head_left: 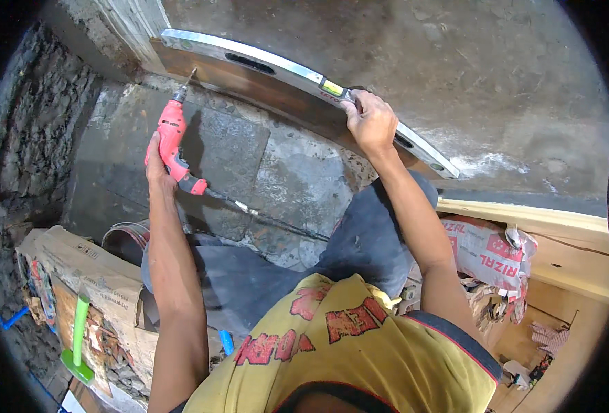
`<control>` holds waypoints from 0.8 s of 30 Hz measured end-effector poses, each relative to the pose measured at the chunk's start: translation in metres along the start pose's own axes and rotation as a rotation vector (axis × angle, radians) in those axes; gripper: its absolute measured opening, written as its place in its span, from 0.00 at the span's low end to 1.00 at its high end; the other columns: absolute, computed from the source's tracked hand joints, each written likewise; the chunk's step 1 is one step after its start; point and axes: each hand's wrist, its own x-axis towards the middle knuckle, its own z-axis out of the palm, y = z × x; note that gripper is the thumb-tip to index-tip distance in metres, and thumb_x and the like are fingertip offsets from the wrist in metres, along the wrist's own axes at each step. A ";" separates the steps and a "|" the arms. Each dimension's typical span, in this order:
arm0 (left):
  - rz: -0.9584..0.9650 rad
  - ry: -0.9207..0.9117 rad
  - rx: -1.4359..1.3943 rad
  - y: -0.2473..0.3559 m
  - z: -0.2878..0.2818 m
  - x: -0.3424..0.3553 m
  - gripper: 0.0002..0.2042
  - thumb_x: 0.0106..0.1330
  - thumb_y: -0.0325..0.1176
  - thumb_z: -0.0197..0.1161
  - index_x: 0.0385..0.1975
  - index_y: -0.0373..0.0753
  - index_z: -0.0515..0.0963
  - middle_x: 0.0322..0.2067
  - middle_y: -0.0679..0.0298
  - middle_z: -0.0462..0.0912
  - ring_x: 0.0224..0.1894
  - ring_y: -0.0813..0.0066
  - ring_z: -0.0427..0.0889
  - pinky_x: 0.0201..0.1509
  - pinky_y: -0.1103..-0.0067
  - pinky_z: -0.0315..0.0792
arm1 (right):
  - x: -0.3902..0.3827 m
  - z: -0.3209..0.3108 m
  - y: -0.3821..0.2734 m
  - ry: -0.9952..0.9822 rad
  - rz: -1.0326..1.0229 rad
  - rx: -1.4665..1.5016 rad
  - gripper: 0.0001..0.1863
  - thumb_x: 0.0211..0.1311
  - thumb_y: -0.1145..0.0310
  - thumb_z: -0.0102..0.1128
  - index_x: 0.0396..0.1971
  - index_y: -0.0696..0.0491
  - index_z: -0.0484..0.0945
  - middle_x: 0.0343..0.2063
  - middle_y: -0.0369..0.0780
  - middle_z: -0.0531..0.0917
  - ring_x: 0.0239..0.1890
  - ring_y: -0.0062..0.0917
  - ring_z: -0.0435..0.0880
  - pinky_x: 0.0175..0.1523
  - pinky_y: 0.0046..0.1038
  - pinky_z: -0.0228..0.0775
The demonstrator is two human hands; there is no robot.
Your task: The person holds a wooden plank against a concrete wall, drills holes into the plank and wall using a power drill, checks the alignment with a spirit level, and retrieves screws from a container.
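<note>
The grey wall (511, 82) rises behind the level, and the rough tiled floor (229, 144) spreads out in front of it. A long brown wooden board (277, 98) runs just below the level, along the wall's foot. The metal level (297, 73) itself lies lengthwise beside the board's upper edge; whether the two touch all along cannot be told. A printed cement bag (487, 251) sits past the level's right end, on the person's side of it. The pink drill (172, 134) is below the level's left part, its black cord (277, 224) trailing over the floor, away from the level. The two hands are well apart: the right hand (373, 124) is clamped on the level near its middle, while the left hand (158, 165) is wrapped around the drill's grip, its trigger finger hidden. The thin bit (192, 76) points toward the board under the level's left end; contact is unclear. With only one hand on the drill, the bit could skid or snap if it meets the wood aslant. A loosened right grip could let the level slip, upsetting the reading in its yellow-green vial (332, 87).
</note>
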 end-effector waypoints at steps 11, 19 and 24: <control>0.028 -0.009 -0.028 -0.005 -0.005 0.006 0.26 0.60 0.55 0.70 0.51 0.46 0.80 0.45 0.65 0.86 0.39 0.68 0.85 0.42 0.68 0.81 | 0.001 -0.001 -0.002 -0.022 0.052 0.017 0.13 0.54 0.62 0.70 0.40 0.48 0.84 0.34 0.41 0.87 0.38 0.38 0.86 0.45 0.38 0.77; 0.003 0.022 -0.005 -0.005 0.001 -0.003 0.22 0.63 0.52 0.68 0.51 0.47 0.80 0.44 0.67 0.86 0.38 0.70 0.85 0.41 0.70 0.81 | 0.005 -0.010 -0.003 -0.090 0.137 -0.002 0.13 0.54 0.60 0.71 0.40 0.46 0.86 0.34 0.41 0.88 0.37 0.37 0.87 0.43 0.37 0.79; 0.036 -0.004 -0.004 -0.007 -0.007 0.005 0.22 0.61 0.52 0.70 0.49 0.46 0.80 0.40 0.66 0.85 0.34 0.70 0.83 0.37 0.70 0.79 | 0.009 -0.013 -0.011 -0.151 0.204 -0.009 0.13 0.54 0.59 0.71 0.40 0.45 0.86 0.32 0.41 0.88 0.35 0.37 0.87 0.40 0.37 0.78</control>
